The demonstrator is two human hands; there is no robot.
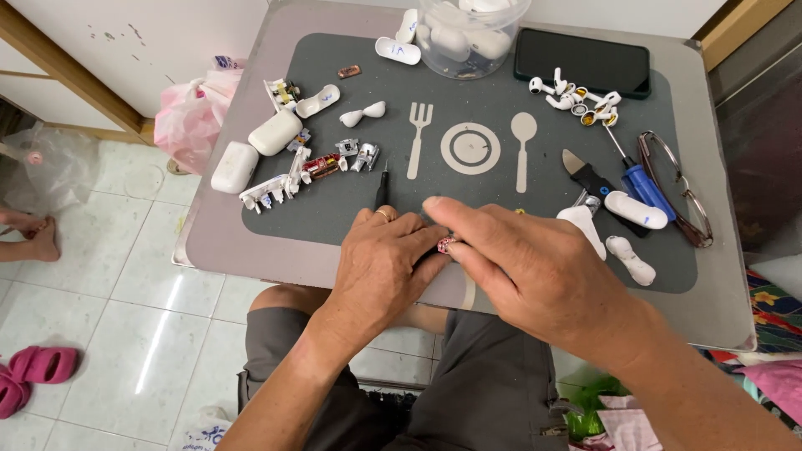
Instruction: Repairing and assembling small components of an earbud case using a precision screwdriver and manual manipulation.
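Work surface: a small grey table (pixel 718 276) carrying a dark placemat (pixel 484 192) printed with a fork, plate and spoon outline. White floor tiles (pixel 125 334) lie beyond the table's left edge, with pink sandals (pixel 38 367) near them.

Both hands meet at the near edge of the table, at its middle. The left hand (pixel 380 267) is curled, fingers closed against a small red-and-white component (pixel 447 245), which sits between the two hands and is mostly hidden. The right hand (pixel 518 263) lies over it with fingers extended and pressed together, touching the same component. A thin black tool (pixel 382 188) lies just beyond the left hand.

Toward the left edge: white earbud cases (pixel 255 146) and opened circuit parts (pixel 322 163). At the far edge: a clear tub (pixel 472 33) of white shells and a black phone (pixel 581 60). Toward the right edge: loose earbuds (pixel 576 96), a blue-handled screwdriver (pixel 639 179) and spectacles (pixel 677 200). Open mat remains around the printed plate.
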